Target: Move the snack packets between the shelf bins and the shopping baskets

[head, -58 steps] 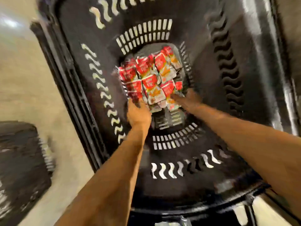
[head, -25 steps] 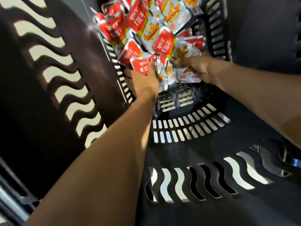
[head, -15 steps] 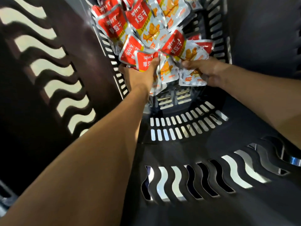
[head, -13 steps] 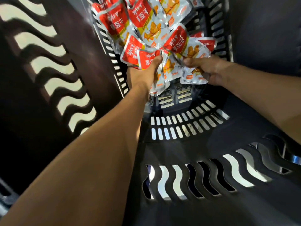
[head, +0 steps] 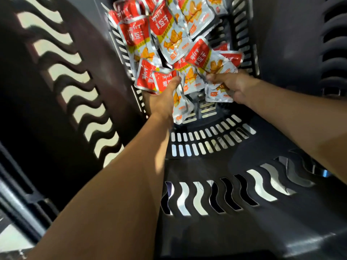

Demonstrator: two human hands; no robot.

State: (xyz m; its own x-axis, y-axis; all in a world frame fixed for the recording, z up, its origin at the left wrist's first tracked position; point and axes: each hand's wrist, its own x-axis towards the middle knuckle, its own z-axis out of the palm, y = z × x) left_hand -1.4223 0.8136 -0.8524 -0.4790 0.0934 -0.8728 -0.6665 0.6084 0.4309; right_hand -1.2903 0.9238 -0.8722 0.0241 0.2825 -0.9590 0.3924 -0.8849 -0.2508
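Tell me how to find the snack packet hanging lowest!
Look inside the black shopping basket at the heap of red-and-silver snack packets. The left hand grips a few, and one packet dangles beside that hand. It reaches lowest of all, mostly silver, over the basket's slotted floor.

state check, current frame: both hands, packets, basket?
left hand: thumb and fingers curled round a few packets at the near left of the heap.
right hand: fingers curled, gripping packets at the near right of the heap.
snack packets: loose overlapping heap at the basket's bottom; appear sealed; the nearest are in the hands.
basket: black, slotted; holds the heap, with both arms reaching into it.
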